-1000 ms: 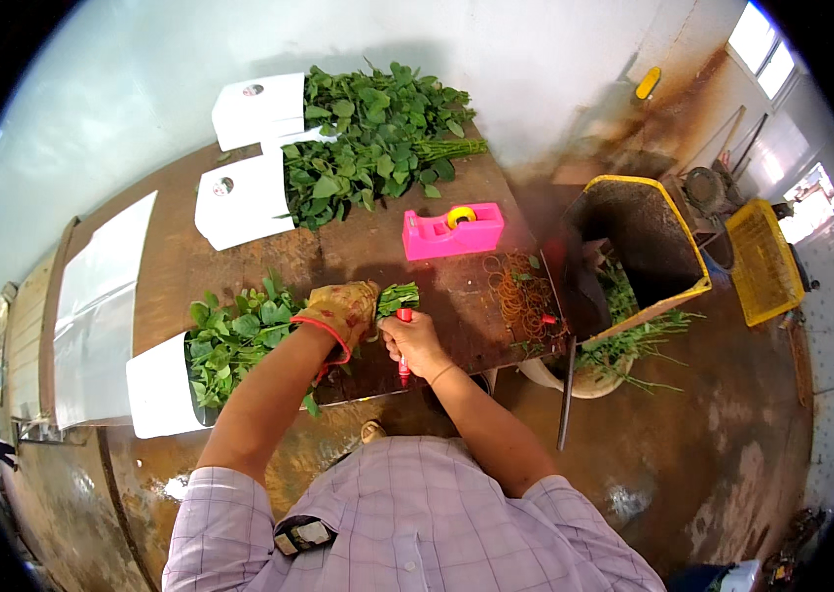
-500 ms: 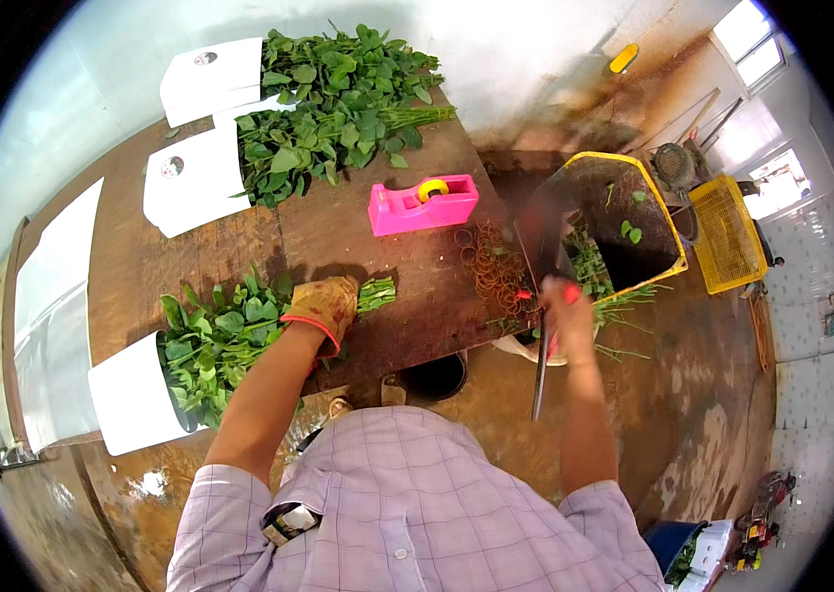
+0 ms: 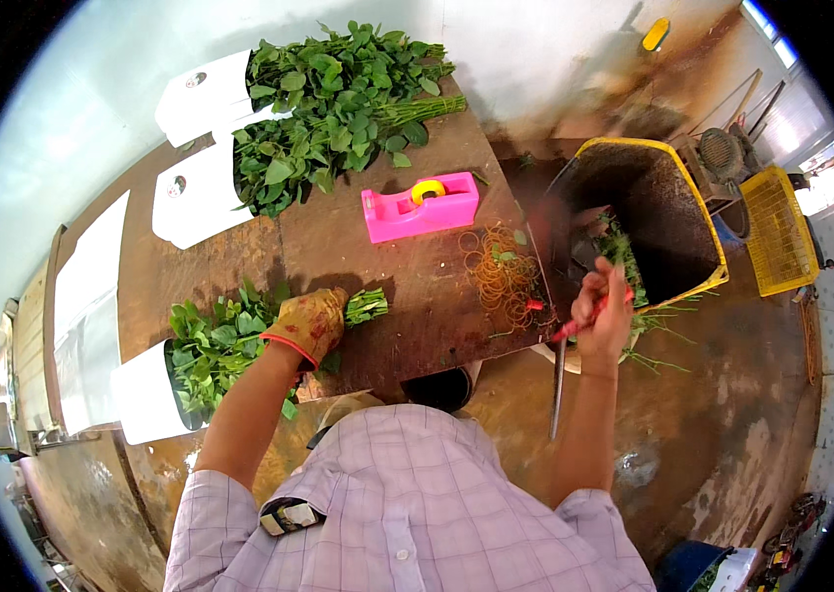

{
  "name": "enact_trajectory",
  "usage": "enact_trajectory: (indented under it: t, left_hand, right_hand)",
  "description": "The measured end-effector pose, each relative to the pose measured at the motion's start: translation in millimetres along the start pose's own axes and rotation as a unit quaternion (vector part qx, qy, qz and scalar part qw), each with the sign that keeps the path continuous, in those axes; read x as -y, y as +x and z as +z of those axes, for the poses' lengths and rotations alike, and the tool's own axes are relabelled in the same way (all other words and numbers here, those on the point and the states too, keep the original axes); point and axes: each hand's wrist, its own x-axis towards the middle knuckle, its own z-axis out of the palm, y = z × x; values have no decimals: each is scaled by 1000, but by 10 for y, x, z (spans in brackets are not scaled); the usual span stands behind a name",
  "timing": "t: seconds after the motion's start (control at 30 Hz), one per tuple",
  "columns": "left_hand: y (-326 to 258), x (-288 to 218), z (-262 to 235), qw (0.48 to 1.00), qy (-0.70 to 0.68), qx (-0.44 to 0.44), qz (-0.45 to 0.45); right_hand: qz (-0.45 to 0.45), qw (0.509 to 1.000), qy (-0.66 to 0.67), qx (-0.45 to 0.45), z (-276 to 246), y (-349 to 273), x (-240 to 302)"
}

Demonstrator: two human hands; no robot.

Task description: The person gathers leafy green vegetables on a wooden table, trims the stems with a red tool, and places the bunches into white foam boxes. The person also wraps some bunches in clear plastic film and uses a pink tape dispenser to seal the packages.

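My left hand, in a stained tan glove with a red-orange cuff, is closed around a bunch of leafy cut stems lying on the table. Its trimmed stem ends stick out to the right of the glove. White wrapping covers the bunch's left end. My bare right hand grips a red handle beyond the table's right edge. Close below that handle slants a dark metal bar; whether the two are joined I cannot tell. Blur hides part of the area above it.
Two wrapped leafy bunches lie at the back. A pink tape dispenser and a heap of rubber bands rest on the table. At right stand a yellow-rimmed bin with green trimmings and a yellow crate.
My right hand has shifted slightly to the right, and more of the red handle shows. My left hand keeps its hold on the bunch. The whole view has turned a little.
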Motion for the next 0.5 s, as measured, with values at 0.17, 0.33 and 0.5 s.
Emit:
enact_trajectory:
  t: [0.17, 0.33, 0.5]
  left_hand:
    - [1, 7, -90, 1000, 9, 18, -12]
    - [-245, 115, -304, 998, -7, -60, 31]
    - [-489, 81, -732, 997, -75, -29, -5]
  right_hand:
    - [-140, 881, -432, 134, 307, 544, -782]
    - [-105, 728, -654, 176, 349, 892, -1292]
    - [-182, 802, -552, 139, 102, 998, -1325]
